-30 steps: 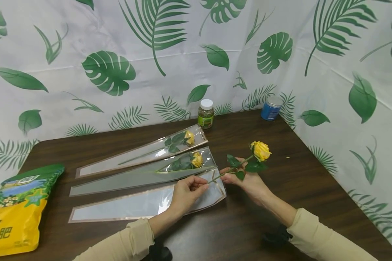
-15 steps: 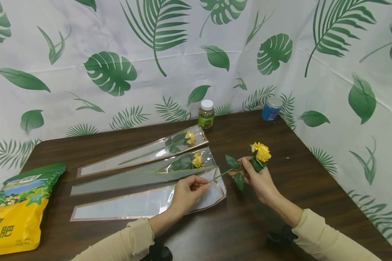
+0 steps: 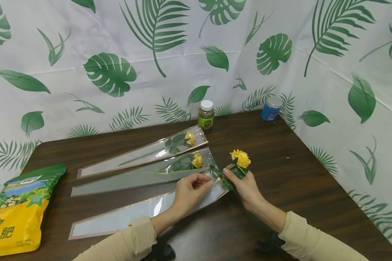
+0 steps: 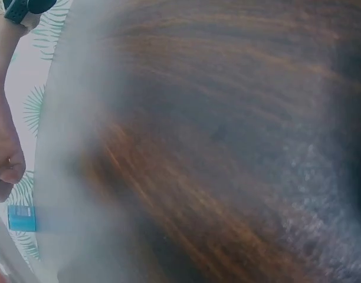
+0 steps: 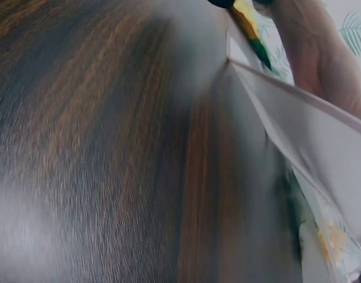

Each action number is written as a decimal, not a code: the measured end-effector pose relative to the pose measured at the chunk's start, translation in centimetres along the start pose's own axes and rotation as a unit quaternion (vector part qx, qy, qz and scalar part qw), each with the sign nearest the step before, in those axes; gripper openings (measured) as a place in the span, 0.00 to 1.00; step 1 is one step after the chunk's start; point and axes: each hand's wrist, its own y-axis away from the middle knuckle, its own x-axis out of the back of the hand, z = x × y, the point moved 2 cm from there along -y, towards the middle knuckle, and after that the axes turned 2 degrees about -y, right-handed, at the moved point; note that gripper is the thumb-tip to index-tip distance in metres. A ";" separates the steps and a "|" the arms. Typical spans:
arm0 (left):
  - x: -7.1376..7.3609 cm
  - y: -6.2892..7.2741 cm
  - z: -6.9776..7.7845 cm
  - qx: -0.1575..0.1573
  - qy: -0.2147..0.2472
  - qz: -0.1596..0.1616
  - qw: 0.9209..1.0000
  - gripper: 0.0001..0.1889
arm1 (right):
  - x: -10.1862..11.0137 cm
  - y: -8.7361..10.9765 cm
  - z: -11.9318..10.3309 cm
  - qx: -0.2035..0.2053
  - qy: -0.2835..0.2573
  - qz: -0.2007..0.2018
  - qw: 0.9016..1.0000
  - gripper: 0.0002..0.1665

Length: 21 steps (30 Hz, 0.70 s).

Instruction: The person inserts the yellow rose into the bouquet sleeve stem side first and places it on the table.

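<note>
In the head view a yellow rose (image 3: 240, 158) is gripped just under its bloom by my right hand (image 3: 246, 188). Its leaves overlap the open end of a long, tapered clear flower sleeve (image 3: 140, 210) with a pinkish border. My left hand (image 3: 190, 192) pinches the sleeve near that wide end, thumb and forefinger together. The lower stem is hidden by the left hand and sleeve. From the right wrist, the pale sleeve (image 5: 310, 124) slants up off the table, with the left hand (image 5: 325, 59) behind it. The right hand (image 4: 5, 159) shows at the left wrist view's edge.
Two similar sleeves, a far one (image 3: 98, 165) and a middle one (image 3: 107, 184), lie behind, each with a yellow rose inside. A jar with a white lid (image 3: 206, 115) and a blue can (image 3: 271, 108) stand at the back. A yellow-green bag (image 3: 16, 214) lies left.
My right hand has shifted its grip up toward the bloom, then carried the rose left to the sleeve's wide end. The sleeve's narrow tip has swung toward me.
</note>
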 end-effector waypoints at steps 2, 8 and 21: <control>0.0 -0.1 0.0 -0.013 -0.005 0.003 1.000 0.05 | -0.3 0.0 0.1 -0.001 0.002 0.001 1.000 0.09; 0.2 -0.1 -0.1 -0.030 -0.020 0.009 0.999 0.04 | 0.0 -0.2 0.1 -0.006 -0.064 -0.032 0.997 0.12; 0.2 0.2 -0.5 -0.045 -0.010 0.022 0.999 0.04 | 3.1 -1.2 -1.2 -0.040 -0.193 -0.196 0.961 0.19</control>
